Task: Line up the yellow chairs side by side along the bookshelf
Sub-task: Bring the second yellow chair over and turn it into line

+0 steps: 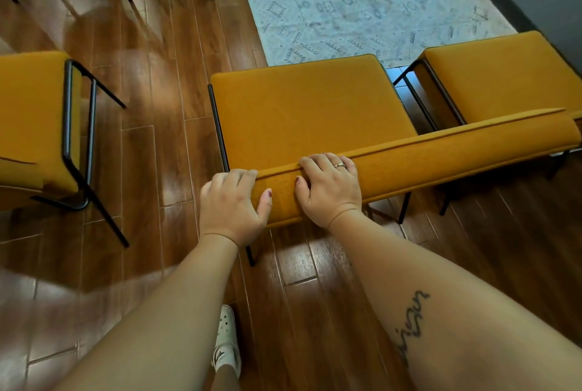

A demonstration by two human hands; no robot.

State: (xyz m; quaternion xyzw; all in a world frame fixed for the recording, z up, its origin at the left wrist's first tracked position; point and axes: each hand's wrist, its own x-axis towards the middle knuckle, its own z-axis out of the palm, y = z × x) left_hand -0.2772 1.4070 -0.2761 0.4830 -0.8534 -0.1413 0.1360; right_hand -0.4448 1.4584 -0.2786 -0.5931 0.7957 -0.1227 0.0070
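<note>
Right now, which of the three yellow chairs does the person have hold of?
The middle chair: the left hand and right hand grip its backrest's left end. The left chair and right chair stand untouched.

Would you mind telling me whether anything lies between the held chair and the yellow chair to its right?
Nothing visible does: only bare floor separates the middle chair, held by both hands, from the right chair.

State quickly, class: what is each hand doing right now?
Left hand: closed on the left end of the middle chair's backrest.
Right hand: closed over the backrest's top edge.
</note>
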